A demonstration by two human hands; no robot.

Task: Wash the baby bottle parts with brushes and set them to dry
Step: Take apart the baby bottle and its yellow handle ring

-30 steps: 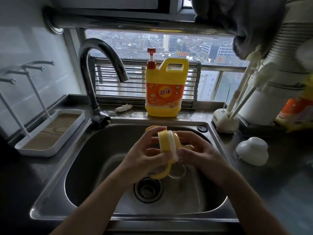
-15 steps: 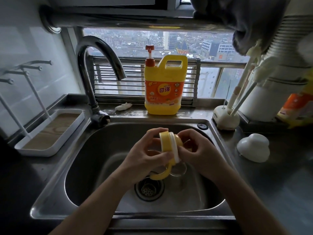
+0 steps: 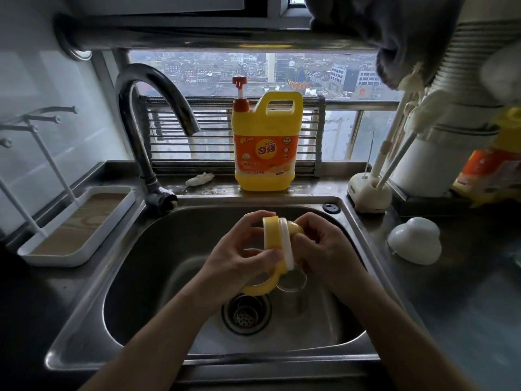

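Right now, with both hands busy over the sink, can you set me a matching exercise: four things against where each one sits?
Things: 1 yellow handled collar; 2 detergent jug; 3 white dome lid; 4 drying rack.
Places: A counter left of the sink; B gripped by left hand and right hand; C back ledge; D counter right of the sink.
Pairs: 1-B, 2-C, 3-D, 4-A.
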